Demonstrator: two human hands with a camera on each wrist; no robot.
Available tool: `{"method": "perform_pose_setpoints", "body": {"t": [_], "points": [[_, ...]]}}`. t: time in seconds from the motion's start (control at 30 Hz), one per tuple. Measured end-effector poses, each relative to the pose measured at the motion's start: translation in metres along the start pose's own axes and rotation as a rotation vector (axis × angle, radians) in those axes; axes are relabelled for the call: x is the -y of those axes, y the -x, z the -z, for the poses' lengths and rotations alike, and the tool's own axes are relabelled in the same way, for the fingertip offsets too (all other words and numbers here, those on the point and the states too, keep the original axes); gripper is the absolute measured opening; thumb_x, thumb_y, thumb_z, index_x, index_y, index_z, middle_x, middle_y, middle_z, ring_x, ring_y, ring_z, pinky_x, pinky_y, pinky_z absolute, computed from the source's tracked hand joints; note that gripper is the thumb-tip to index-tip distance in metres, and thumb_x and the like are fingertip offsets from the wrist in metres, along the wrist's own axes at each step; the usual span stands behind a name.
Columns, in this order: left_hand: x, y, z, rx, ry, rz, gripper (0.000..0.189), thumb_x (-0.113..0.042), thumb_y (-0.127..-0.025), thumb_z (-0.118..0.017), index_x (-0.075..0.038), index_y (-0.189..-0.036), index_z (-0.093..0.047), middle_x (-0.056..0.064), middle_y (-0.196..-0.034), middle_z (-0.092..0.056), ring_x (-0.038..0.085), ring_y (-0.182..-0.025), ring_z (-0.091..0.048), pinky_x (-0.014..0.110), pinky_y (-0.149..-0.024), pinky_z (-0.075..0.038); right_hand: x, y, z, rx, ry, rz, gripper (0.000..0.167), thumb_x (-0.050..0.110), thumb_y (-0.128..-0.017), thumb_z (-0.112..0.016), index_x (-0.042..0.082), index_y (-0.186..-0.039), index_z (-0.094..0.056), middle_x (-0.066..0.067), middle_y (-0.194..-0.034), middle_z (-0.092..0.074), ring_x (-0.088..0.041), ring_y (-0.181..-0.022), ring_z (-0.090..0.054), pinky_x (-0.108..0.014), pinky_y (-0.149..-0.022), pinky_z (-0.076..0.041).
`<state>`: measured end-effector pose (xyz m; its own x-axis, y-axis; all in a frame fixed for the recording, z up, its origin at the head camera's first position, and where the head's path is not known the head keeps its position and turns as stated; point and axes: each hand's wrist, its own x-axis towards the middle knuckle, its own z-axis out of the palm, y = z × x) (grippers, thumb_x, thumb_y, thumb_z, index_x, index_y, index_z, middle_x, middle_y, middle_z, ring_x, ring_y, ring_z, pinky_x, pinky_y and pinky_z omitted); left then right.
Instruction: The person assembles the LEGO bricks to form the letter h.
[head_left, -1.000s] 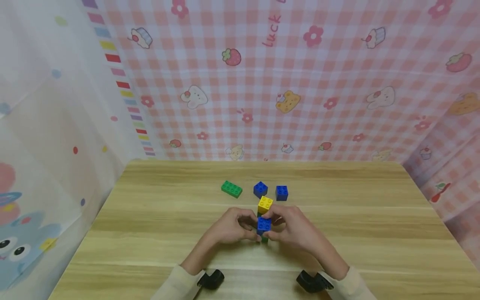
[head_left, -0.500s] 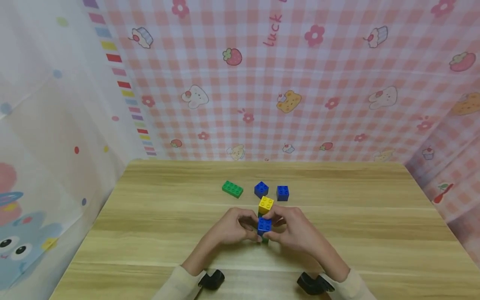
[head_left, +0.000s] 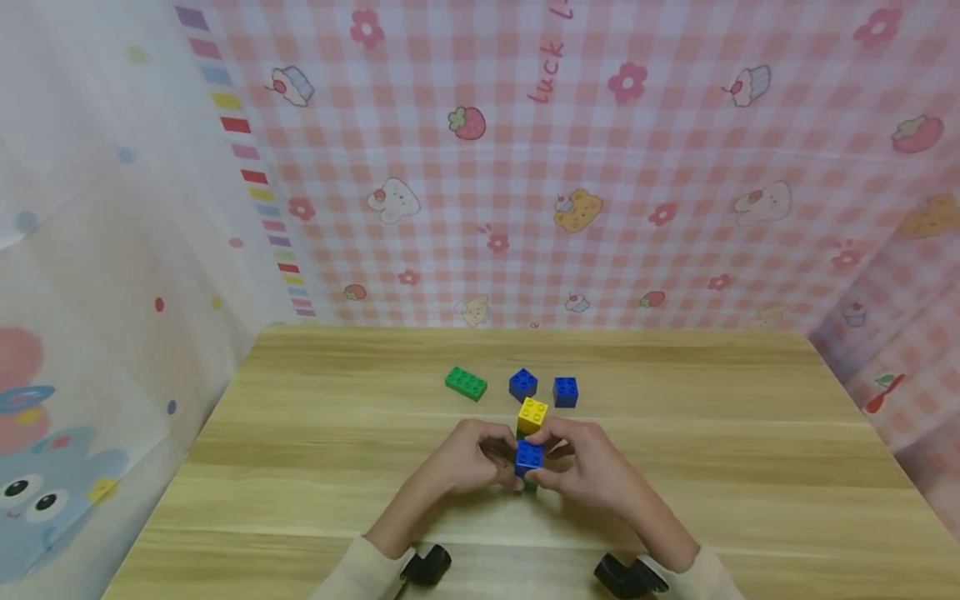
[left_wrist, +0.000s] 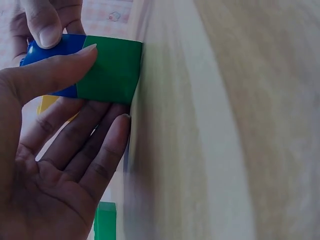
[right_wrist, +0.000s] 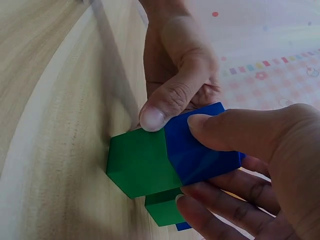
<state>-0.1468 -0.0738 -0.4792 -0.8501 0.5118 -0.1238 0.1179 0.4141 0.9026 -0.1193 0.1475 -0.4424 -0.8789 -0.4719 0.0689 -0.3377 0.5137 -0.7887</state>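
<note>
In the head view, a blue building brick point(head_left: 529, 457) with studs sits on a green building brick point(left_wrist: 111, 70), which stands on the table. My right hand point(head_left: 588, 458) pinches the blue brick, its thumb on the near face. From the other side my left hand point(head_left: 476, 457) grips the pair. Its thumb lies across the seam between blue and green, and its fingers reach along the far side. Right behind stands a yellow brick point(head_left: 532, 415) on something darker, mostly hidden by the hands. Whether it joins the held pair I cannot tell.
Farther back on the wooden table point(head_left: 315, 467) lie a long green brick point(head_left: 466, 383) and two blue bricks, one turned point(head_left: 522, 384) and one square-on point(head_left: 566, 392). A pink checked cloth point(head_left: 525, 167) hangs behind the table's far edge.
Hands and bricks keep almost the same pose. The head view has tilted slightly, so everything appears a little lower in it.
</note>
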Motion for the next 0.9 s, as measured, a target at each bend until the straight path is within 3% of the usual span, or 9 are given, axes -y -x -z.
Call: {"method": "perform_pose_setpoints", "body": {"t": [0.4,0.73,0.9], "points": [[-0.001,0.001,0.002,0.006,-0.003,-0.017,0.024,-0.010,-0.074,-0.090,-0.019,-0.091,-0.075,-0.005,-0.095,-0.079,0.010,-0.086,-0.074,0.025,-0.082,-0.060,0.012,0.002,-0.007,-0.063,0.028,-0.027,0.023,0.010,-0.083,-0.085,0.015,-0.098,-0.070,-0.001,-0.104,-0.073,-0.018,-0.095,-0.071,-0.038,-0.085,-0.063],[0.002,0.002,0.002,0.020,0.015,-0.032,0.025,-0.008,-0.076,-0.089,-0.018,-0.095,-0.076,-0.003,-0.097,-0.079,0.010,-0.090,-0.074,0.022,-0.082,-0.060,-0.012,0.008,-0.019,-0.113,-0.108,0.084,0.032,0.014,-0.086,-0.084,0.021,-0.110,-0.064,0.003,-0.111,-0.070,-0.013,-0.097,-0.071,-0.035,-0.086,-0.063],[0.000,0.002,0.000,0.015,0.009,-0.041,0.024,-0.006,-0.077,-0.087,-0.017,-0.095,-0.077,-0.002,-0.097,-0.080,0.009,-0.090,-0.074,0.020,-0.081,-0.060,-0.019,0.009,-0.024,-0.140,-0.156,0.087,0.035,0.020,-0.084,-0.085,0.023,-0.111,-0.062,0.004,-0.113,-0.070,-0.014,-0.099,-0.071,-0.032,-0.088,-0.062]]}}
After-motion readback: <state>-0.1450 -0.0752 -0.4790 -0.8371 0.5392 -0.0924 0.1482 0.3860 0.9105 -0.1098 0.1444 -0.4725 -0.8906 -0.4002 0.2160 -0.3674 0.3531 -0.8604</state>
